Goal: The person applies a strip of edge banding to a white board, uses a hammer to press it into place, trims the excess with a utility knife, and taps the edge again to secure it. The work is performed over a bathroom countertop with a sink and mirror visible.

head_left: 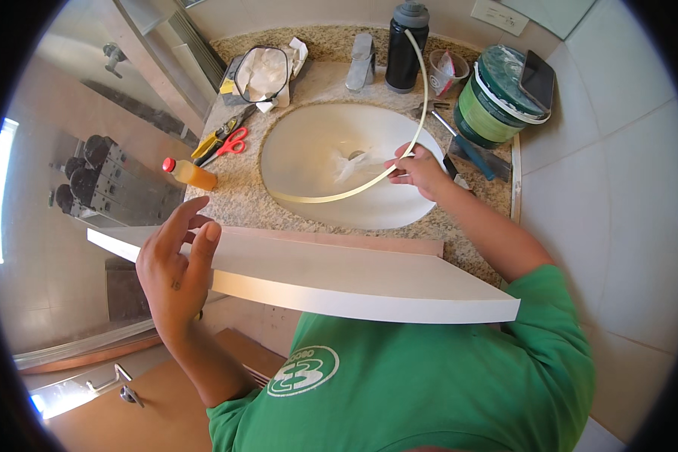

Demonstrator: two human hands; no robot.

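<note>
the left hand (175,273) grips the left part of a long white board (339,279) that lies flat across the near edge of the granite counter (241,197), thumb under and fingers spread over its top, so it is closed on the board. the right hand (420,170) is over the right side of the oval white sink (309,169), its fingers pinched together on a thin cream-coloured strip (422,98); the strip curves from the near rim of the sink through the fingers and arcs up toward the far side, its end by the black bottle (405,47) next to the tap (361,62). the two hands are well apart, one on each thing. on the counter to the left of the sink lie red-handled scissors (232,143), a yellow-handled tool (212,141) just beside them and a small orange bottle with a red cap (190,173). at the far left sits a crumpled bag (264,74). to the right stands a green bucket (497,98) with a dark phone (539,78) resting on its lid.
</note>
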